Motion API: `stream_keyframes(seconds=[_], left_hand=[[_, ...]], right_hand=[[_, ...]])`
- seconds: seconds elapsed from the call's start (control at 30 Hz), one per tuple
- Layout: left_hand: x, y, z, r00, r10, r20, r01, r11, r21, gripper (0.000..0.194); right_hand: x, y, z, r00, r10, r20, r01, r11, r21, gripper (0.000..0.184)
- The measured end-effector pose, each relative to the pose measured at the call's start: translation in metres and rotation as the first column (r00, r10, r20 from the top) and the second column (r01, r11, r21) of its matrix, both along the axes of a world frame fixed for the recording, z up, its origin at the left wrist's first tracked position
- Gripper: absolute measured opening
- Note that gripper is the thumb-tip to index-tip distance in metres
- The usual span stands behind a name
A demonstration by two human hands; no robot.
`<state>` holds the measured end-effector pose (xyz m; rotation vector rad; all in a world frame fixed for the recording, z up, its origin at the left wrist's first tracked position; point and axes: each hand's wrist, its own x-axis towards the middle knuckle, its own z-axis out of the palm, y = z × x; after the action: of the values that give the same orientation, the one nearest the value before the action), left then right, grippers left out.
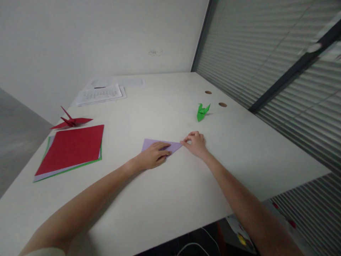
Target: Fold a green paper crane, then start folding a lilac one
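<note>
A lilac sheet of paper (149,143), folded into a triangle, lies flat on the white table (170,199). My left hand (154,155) rests on top of it with the fingers stretched flat, pressing it down. My right hand (195,142) is curled at the triangle's right tip, its fingertips pinching that corner against the table.
A stack of coloured sheets with a red one on top (70,149) lies at the left. Behind it sits a red paper crane (70,121). A green folded paper figure (202,111) stands beyond my hands. Printed papers (102,93) lie at the back. Window blinds (266,57) run along the right edge.
</note>
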<state>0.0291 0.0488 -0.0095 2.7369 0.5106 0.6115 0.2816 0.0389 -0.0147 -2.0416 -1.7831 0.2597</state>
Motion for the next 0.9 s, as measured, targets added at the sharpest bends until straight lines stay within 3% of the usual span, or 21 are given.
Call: stream_keyframes(seconds=[0.43, 0.67, 0.9], left_hand=[[-0.003, 0.001, 0.005, 0.998, 0.002, -0.061, 0.002, 0.998, 0.068, 0.028], [-0.01, 0.01, 0.01, 0.988, -0.037, -0.149, 0.041, 0.999, 0.026, 0.033], [-0.005, 0.008, 0.009, 0.989, 0.005, -0.145, -0.003, 1.0, 0.013, 0.029]], right_hand=[[-0.002, 0.0, 0.004, 1.0, 0.005, 0.009, -0.005, 1.0, -0.02, 0.02], [-0.002, 0.001, 0.001, 1.0, 0.001, 0.011, -0.001, 1.0, -0.01, 0.022], [0.003, 0.001, -0.003, 0.999, -0.011, 0.04, 0.01, 1.0, 0.02, 0.026]])
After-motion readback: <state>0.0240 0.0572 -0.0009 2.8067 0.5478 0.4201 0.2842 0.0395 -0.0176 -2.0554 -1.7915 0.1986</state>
